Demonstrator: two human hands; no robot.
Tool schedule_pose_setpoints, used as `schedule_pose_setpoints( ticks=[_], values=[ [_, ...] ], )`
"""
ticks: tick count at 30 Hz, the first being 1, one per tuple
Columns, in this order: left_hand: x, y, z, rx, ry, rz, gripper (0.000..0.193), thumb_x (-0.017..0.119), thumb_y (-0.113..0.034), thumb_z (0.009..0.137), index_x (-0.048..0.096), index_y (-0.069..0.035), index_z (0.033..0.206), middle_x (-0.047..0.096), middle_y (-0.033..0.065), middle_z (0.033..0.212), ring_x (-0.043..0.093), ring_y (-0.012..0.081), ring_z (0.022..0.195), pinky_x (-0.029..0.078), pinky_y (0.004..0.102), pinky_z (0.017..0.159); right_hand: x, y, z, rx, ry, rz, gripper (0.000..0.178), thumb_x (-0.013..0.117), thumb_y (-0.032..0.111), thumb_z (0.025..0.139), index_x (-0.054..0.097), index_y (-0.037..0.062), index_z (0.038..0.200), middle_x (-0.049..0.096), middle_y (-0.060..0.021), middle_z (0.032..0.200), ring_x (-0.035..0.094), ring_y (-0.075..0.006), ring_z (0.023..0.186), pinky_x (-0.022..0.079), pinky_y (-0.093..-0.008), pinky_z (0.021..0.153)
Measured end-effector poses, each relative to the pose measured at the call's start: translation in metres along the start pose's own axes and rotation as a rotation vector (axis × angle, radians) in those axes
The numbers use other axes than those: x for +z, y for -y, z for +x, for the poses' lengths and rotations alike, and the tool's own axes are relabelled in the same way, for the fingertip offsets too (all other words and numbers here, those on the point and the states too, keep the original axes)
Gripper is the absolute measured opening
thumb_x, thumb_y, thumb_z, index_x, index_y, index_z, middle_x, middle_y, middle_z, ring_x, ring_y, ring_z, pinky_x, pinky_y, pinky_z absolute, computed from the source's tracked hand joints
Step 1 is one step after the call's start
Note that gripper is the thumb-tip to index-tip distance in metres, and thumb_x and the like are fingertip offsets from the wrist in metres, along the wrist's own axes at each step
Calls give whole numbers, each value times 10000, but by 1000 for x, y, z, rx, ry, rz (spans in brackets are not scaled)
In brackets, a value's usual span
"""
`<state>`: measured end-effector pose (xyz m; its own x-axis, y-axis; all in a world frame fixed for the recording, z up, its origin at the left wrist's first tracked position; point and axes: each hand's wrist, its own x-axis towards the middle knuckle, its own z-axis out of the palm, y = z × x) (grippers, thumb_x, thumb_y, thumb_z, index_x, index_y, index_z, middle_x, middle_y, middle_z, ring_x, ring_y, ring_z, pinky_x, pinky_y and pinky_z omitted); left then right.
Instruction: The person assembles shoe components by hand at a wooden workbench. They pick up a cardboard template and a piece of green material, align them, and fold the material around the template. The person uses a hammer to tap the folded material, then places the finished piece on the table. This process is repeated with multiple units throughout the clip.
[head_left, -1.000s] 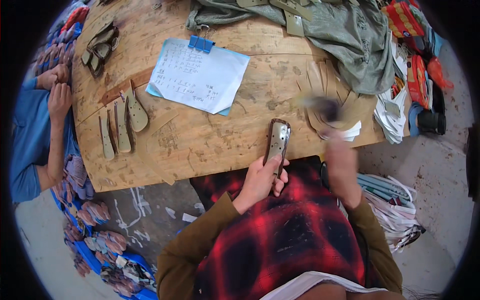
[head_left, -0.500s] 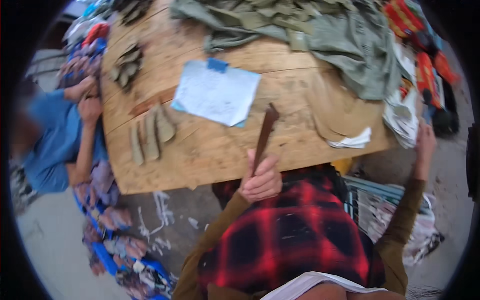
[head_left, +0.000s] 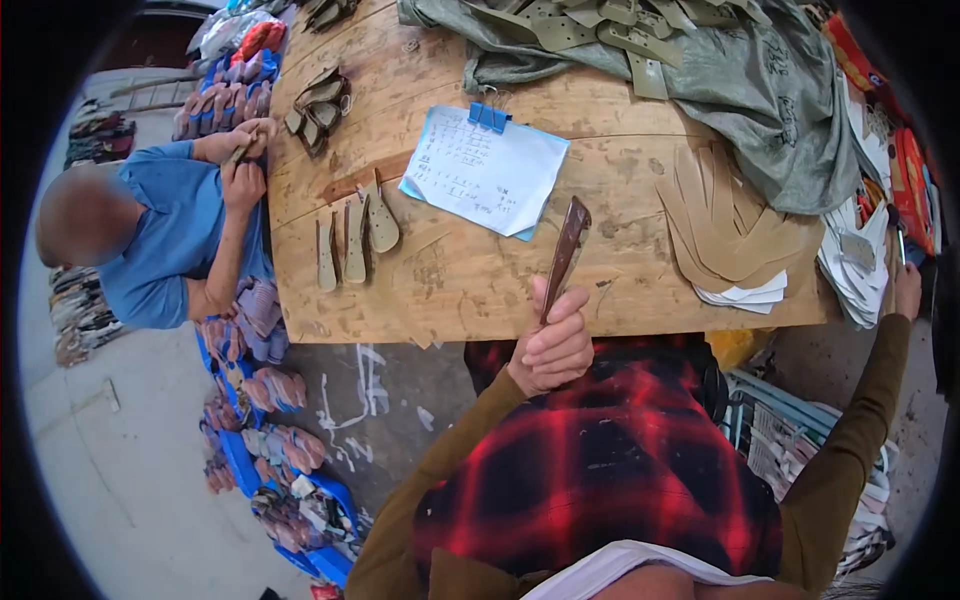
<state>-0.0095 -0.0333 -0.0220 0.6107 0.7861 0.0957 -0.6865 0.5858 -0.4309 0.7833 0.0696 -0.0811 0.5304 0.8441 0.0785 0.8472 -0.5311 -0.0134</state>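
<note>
Left hand: left hand [head_left: 551,346], centre frame, fingers clamped around a long brown strap-shaped piece [head_left: 566,252].
Right hand: right hand [head_left: 907,290], far right, at stacked pale cut-outs [head_left: 858,262]; fingers' state unclear.
Counter: wooden counter [head_left: 460,280], clipped paper sheet [head_left: 484,170].

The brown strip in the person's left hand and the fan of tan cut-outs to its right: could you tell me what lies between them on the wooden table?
In the head view, only bare wooden table separates the brown strip from the tan cut-outs.
</note>
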Motion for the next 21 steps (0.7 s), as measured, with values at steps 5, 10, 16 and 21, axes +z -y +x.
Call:
schedule_pose_setpoints(
  ticks=[5, 10, 16, 21],
  values=[
    [10, -29, -3, 98, -188, 433, 423, 410, -524, 988, 456, -138, 822, 456, -7, 515, 368, 68, 335, 268, 218, 300, -36, 18, -35, -84, -158, 104, 435, 487, 361, 974, 608, 1, 1185, 640, -222, 1151, 603, -377, 1085, 462, -405, 902],
    [109, -142, 60, 567, -823, 1473, 373, 550, -410, 985, 478, -148, 728, 404, -47, 504, 361, 71, 381, 302, 221, 357, -115, 185, -129, -326, -171, 484, 335, 500, 235, 1020, 599, 0, 1237, 641, -107, 1199, 596, -191, 1108, 431, -287, 969],
    [167, -275, 79, 685, -1029, 1680, 308, 715, -346, 895, 573, -93, 791, 544, -17, 611, 482, 57, 488, 358, 188, 425, -170, 333, -230, -618, -101, 484, 169, 541, 100, 986, 609, -26, 1076, 632, -122, 1035, 609, -226, 978, 449, -312, 890],
    [167, -302, 92, 757, -884, 1710, 313, 668, -394, 918, 581, -105, 837, 545, -33, 614, 472, 52, 467, 363, 197, 412, -168, 334, -249, -631, -31, 456, 146, 540, 60, 968, 604, -41, 1052, 622, -118, 1017, 600, -228, 953, 446, -296, 879]
  ],
)
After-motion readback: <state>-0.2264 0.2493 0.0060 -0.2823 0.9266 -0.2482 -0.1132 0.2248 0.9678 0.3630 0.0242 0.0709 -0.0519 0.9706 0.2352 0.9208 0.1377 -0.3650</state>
